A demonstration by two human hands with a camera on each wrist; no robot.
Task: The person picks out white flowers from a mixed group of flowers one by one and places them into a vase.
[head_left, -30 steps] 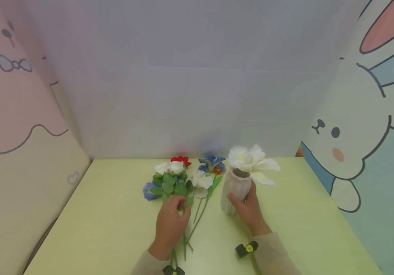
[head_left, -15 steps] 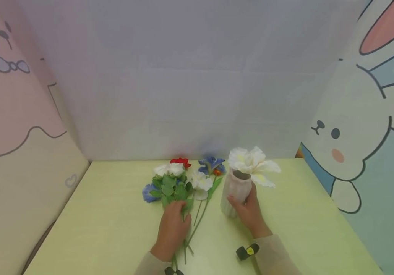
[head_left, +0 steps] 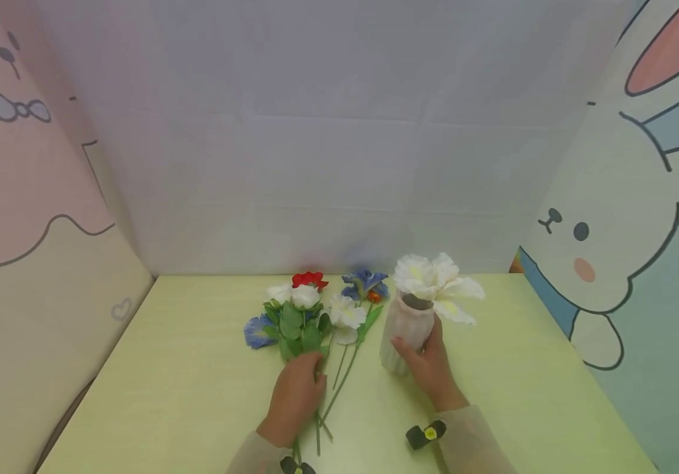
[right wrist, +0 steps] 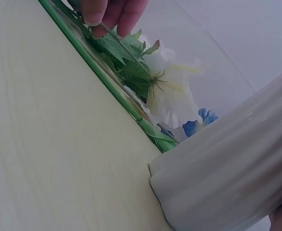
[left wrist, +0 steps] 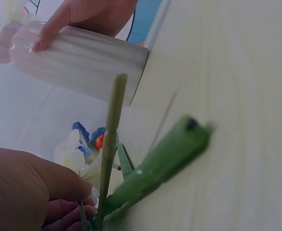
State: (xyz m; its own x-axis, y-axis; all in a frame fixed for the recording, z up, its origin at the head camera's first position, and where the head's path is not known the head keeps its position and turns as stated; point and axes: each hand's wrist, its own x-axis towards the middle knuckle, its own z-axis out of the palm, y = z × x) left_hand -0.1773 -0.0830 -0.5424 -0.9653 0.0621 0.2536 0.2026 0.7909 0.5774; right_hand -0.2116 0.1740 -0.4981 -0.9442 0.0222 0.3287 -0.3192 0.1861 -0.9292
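A bunch of artificial flowers (head_left: pixel 309 309), white, red and blue with green leaves, lies on the yellow-green table (head_left: pixel 185 388). My left hand (head_left: pixel 295 395) curls its fingers round the green stems (left wrist: pixel 109 159) below the leaves. A pale ribbed vase (head_left: pixel 406 332) stands to the right of the bunch with a large white flower (head_left: pixel 434 282) in its mouth. My right hand (head_left: pixel 428 365) grips the vase (right wrist: pixel 237 168) from the near side, thumb on its front. The left wrist view shows those fingers (left wrist: pixel 59 21) lying on the vase (left wrist: pixel 83 60).
A plain pale wall closes the back, and cartoon rabbit panels (head_left: pixel 618 217) stand on the right and left (head_left: pixel 25 197). Table surface extends left of the bunch and right of the vase.
My left hand has slid slightly back along the stems and the white rose has risen a little. The right hand and vase have stayed in place.
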